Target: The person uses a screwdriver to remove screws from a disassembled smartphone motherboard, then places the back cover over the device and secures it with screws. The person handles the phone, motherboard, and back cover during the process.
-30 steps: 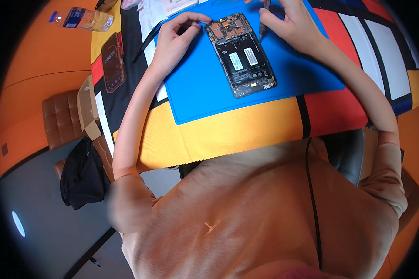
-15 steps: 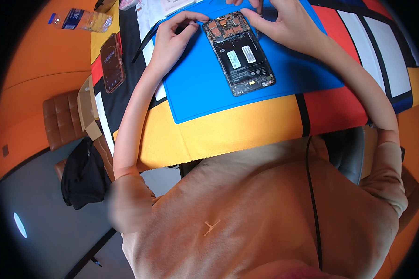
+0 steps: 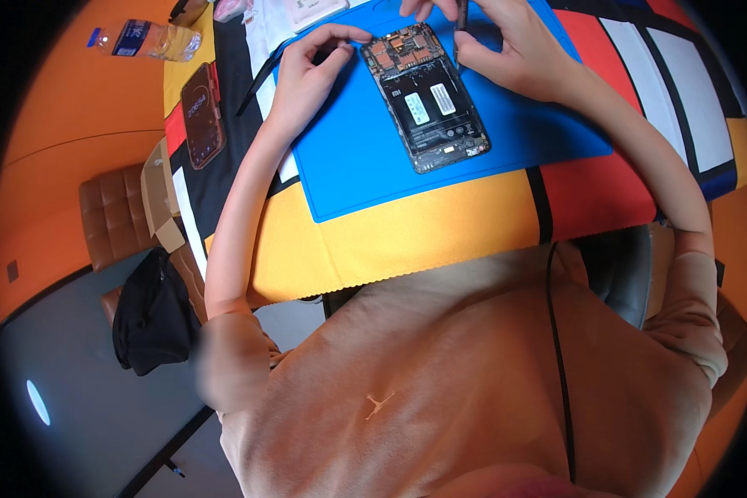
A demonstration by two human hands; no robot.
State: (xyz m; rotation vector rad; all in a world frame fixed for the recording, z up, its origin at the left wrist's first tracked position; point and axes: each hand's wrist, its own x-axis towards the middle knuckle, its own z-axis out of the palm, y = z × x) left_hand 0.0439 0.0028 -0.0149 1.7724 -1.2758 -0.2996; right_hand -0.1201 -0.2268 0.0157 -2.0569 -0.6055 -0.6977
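Note:
An opened smartphone (image 3: 427, 100) lies on a blue mat (image 3: 340, 178). Its circuit board is bare at the far end, with a black battery below that. My left hand (image 3: 307, 79) is curled at the phone's far left corner; the index fingertip rests on that corner and the thumb is close to its side. Just right of the phone's far end, my right hand (image 3: 515, 54) grips a slim dark tool (image 3: 461, 15). The tool's upper part runs out of view, and its exact kind cannot be made out.
Left of the mat, another phone (image 3: 202, 116) with a lit screen lies on the colour-blocked tablecloth (image 3: 407, 241). A water bottle (image 3: 153, 41) is at the far left. A white object (image 3: 315, 12) sits at the mat's far edge. A black bag (image 3: 153, 315) rests on a brown chair (image 3: 112, 212).
My right hand has drawn slightly right and off the phone's far edge, and more of the dark tool shows. My left hand stays at the corner.

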